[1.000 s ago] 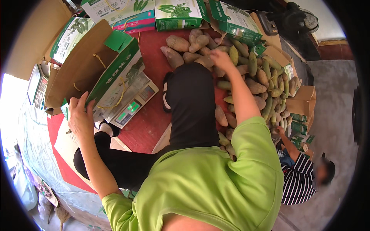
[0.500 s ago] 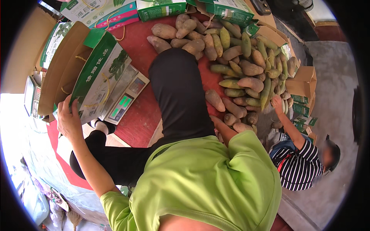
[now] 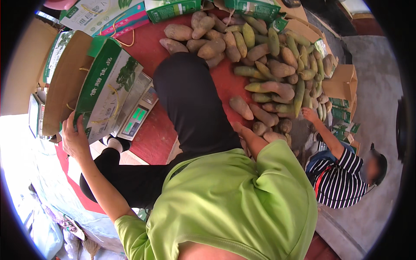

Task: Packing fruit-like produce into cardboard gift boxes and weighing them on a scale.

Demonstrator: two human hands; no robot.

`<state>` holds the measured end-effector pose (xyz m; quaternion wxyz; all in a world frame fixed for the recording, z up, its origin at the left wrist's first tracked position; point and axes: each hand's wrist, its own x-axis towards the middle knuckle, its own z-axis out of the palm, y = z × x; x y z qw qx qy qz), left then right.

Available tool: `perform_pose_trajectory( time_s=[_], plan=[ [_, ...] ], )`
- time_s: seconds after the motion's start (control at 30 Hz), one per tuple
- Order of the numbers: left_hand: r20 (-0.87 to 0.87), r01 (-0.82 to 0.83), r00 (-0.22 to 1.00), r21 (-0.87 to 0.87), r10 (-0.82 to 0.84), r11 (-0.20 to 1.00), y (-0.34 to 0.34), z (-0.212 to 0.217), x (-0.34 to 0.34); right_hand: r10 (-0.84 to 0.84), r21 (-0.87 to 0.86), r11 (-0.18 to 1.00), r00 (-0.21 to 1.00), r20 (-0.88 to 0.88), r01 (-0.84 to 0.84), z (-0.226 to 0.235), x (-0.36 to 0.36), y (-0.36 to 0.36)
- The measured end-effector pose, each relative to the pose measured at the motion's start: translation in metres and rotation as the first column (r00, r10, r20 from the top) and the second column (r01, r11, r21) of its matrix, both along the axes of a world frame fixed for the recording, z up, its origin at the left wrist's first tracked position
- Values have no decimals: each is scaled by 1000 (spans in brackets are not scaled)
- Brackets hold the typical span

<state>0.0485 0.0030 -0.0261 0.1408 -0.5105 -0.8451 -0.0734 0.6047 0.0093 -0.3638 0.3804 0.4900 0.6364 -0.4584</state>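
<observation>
My left hand [image 3: 74,138] grips the lower near edge of an open cardboard box [image 3: 106,89], green and white with a leaf picture and yellow cord handles. The box stands tilted on a white digital scale [image 3: 138,115] with green lit digits, at the left. My right hand [image 3: 241,130] is beside my right thigh, at the near left edge of a pile of long brown and green vegetables [image 3: 277,65], shaped like tubers and thick cucumbers. Its fingers are mostly hidden, so what it touches does not show. A brown vegetable [image 3: 241,108] lies just beyond it.
Red cloth [image 3: 147,47] lies under the pile and my legs. More green and white boxes [image 3: 173,11] line the far side, and open brown cartons [image 3: 340,84] stand right of the pile. At the right a person in a striped shirt [image 3: 340,177] reaches a hand [image 3: 310,115] to the pile.
The whole view has shifted slightly. My right hand has come a little further out past my sleeve, toward my thigh. My left hand stays on the box edge.
</observation>
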Motion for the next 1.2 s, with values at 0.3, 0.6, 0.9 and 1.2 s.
perform_pose_trajectory(
  time_s=[0.3, 0.6, 0.9, 1.2],
  plan=[
    [8, 23, 1000, 23, -23, 999, -2, -7, -9, -676, -46, 721, 716, 177, 692, 74, 33, -35],
    [50, 13, 999, 24, -14, 1000, 1, -8, -5, -659, 104, 751, 730, 182, 652, 59, 70, -48],
    [11, 24, 1000, 49, -25, 999, -2, -8, -1, -414, 425, 816, 909, -40, 391, 41, 47, -36],
    [13, 7, 1000, 54, -7, 999, -2, -10, 0, 40, 266, 959, 974, 224, -100, 47, 9, -12]
  ],
)
